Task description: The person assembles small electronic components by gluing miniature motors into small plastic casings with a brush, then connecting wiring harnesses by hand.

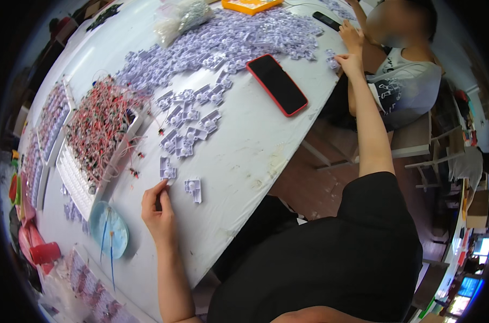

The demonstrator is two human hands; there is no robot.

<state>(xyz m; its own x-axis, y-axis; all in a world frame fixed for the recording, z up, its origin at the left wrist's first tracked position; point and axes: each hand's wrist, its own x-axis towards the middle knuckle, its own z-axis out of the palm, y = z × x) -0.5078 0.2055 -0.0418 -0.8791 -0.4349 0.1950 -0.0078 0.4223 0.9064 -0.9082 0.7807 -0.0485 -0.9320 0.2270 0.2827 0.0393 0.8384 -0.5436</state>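
My left hand point(159, 215) rests over the table with fingers curled. Its thumb and index fingertip come together at the near edge of a pale purple plastic housing point(168, 168); what they pinch, if anything, is too small to make out. Just right of these fingers lies another purple housing point(192, 190), with several more in a loose trail beyond. My right arm reaches far out to the table's right edge. There my right hand point(351, 63) is closed at the fingertips on a purple plastic piece point(332, 59), partly covered by the fingers.
A large heap of purple housings point(244, 35) spreads across the back. A red-cased phone point(277, 86) lies mid-table. At left are a white tray point(75, 175) of red-wired parts and a blue dish point(110, 229) with thin blue sticks. A co-worker point(408, 81) sits at the right.
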